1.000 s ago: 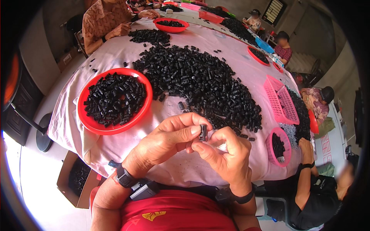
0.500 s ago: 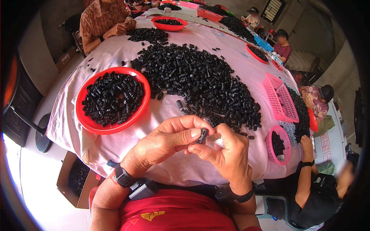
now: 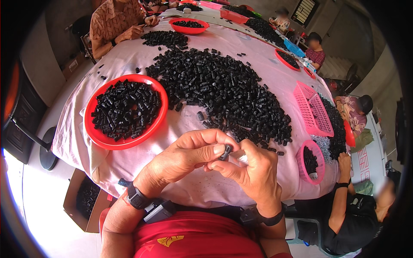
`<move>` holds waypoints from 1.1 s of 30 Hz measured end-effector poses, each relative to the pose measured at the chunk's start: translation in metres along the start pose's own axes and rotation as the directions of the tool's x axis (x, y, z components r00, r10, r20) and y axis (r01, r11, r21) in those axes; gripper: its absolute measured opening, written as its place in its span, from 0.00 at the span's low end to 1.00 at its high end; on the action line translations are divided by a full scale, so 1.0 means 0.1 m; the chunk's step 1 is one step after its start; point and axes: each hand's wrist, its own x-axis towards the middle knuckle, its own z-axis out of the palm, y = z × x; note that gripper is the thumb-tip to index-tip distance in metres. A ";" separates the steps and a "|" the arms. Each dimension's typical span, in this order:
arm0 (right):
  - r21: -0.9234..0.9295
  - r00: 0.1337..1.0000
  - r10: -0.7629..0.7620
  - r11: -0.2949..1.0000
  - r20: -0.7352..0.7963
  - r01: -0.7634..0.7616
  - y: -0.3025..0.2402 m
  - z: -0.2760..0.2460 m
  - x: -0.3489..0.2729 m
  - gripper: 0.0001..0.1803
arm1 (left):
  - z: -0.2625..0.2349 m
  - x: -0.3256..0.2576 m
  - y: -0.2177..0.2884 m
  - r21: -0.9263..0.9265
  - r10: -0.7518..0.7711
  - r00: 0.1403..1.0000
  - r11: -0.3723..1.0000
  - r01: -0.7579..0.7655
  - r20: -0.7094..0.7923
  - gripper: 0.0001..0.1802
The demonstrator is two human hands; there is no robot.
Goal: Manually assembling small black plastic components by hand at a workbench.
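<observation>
Between thumb and forefinger, my left hand (image 3: 183, 157) pinches a small black cylindrical part (image 3: 225, 152) with a slot in its side. My right hand (image 3: 256, 172) is closed, its thumb against the lower end of the same part. A small white piece (image 3: 242, 159), possibly cloth or plastic, shows among the right fingers; its kind is unclear. Both hands are above the near edge of the pink-covered table. Just beyond them spreads a large heap of similar black parts (image 3: 215, 81). To the left, a round red tray (image 3: 91, 134) holds many more.
A round pink basket (image 3: 300, 162) and a rectangular pink basket (image 3: 316, 114) stand at right, beside small silvery pieces (image 3: 322, 145). A co-worker in black (image 3: 357, 219) sits close on the right; another in a patterned shirt (image 3: 114, 21) sits far left. A cardboard box (image 3: 73, 195) is below left.
My hands and the black part have barely moved. The far-left co-worker's hands have drawn apart, and the right-hand co-worker's hand has shifted slightly.
</observation>
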 end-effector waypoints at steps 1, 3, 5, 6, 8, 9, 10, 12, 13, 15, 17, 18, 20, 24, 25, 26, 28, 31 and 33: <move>-0.003 1.000 -0.003 1.000 -0.001 0.003 0.00 0.00 0.00 0.29 | 0.00 0.00 0.00 0.000 0.000 1.000 1.000 0.000 -0.001 0.16; -0.006 1.000 -0.006 1.000 -0.002 0.006 -0.01 0.00 0.01 0.29 | 0.02 0.00 0.00 -0.031 0.017 1.000 0.999 -0.017 -0.007 0.16; 0.008 1.000 -0.007 1.000 -0.012 0.007 -0.01 0.00 0.01 0.29 | 0.03 0.00 0.00 -0.082 0.018 1.000 0.996 -0.019 -0.016 0.16; 0.008 1.000 -0.007 1.000 -0.012 0.007 -0.01 0.00 0.01 0.29 | 0.04 0.00 0.01 -0.133 0.019 1.000 0.991 -0.022 -0.025 0.16; 0.014 1.000 -0.006 1.000 -0.022 0.006 0.00 0.01 0.01 0.29 | 0.04 0.00 0.02 -0.132 0.007 1.000 0.991 -0.010 -0.026 0.15; 0.015 1.000 -0.006 1.000 -0.021 0.006 0.00 0.01 0.01 0.29 | 0.04 0.00 0.02 -0.130 -0.005 1.000 0.991 0.001 -0.029 0.15; 0.012 1.000 -0.001 1.000 -0.013 0.001 -0.01 0.01 0.01 0.29 | 0.04 0.00 0.02 -0.131 -0.005 1.000 0.991 0.001 -0.029 0.15; 0.010 1.000 0.004 1.000 -0.004 -0.003 -0.01 0.01 0.01 0.29 | 0.03 0.00 0.01 -0.106 0.000 0.999 0.994 -0.004 -0.034 0.15; 0.012 1.000 -0.002 1.000 -0.005 0.002 0.00 0.01 0.01 0.29 | 0.03 0.00 0.00 -0.106 0.000 0.999 0.994 -0.004 -0.034 0.15; 0.015 1.000 -0.008 1.000 -0.006 0.008 0.00 0.02 0.01 0.29 | 0.02 0.01 -0.01 -0.118 -0.003 1.000 0.993 0.000 -0.028 0.15; 0.025 1.000 0.000 1.000 0.009 0.000 -0.02 0.01 0.01 0.28 | 0.00 0.01 -0.03 -0.098 0.004 1.000 0.995 -0.006 -0.023 0.15; 0.025 1.000 0.000 1.000 0.009 0.000 -0.01 0.02 0.01 0.28 | 0.00 0.02 -0.04 -0.078 0.010 1.000 0.997 -0.012 -0.017 0.15; 0.017 1.000 -0.006 1.000 0.020 0.006 0.01 0.03 0.00 0.27 | 0.01 0.02 -0.04 -0.077 0.008 1.000 0.997 -0.010 -0.028 0.15; 0.031 0.999 -0.016 0.999 0.028 0.015 0.00 0.06 0.00 0.27 | -0.01 0.02 -0.06 -0.084 0.016 1.000 0.996 -0.018 -0.021 0.15; 0.030 1.000 -0.017 0.999 0.008 0.017 -0.02 0.04 0.00 0.27 | -0.01 0.03 -0.05 -0.084 0.016 1.000 0.996 -0.018 -0.021 0.15; 0.029 1.000 -0.018 0.999 -0.012 0.019 -0.03 0.02 0.01 0.27 | -0.01 0.03 -0.04 -0.083 0.017 1.000 0.996 -0.019 -0.015 0.15; 0.024 1.000 -0.014 1.000 -0.008 0.014 -0.03 0.01 0.02 0.27 | -0.01 0.02 -0.03 -0.081 0.019 1.000 0.997 -0.020 -0.014 0.15; 0.013 1.000 -0.014 1.000 0.002 0.014 -0.03 0.01 0.02 0.27 | -0.01 0.02 -0.04 -0.084 0.017 1.000 0.996 -0.018 -0.010 0.15; 0.007 1.000 -0.018 1.000 0.006 0.018 -0.01 0.02 0.01 0.26 | -0.01 0.02 -0.04 -0.082 0.009 1.000 0.997 -0.011 -0.024 0.15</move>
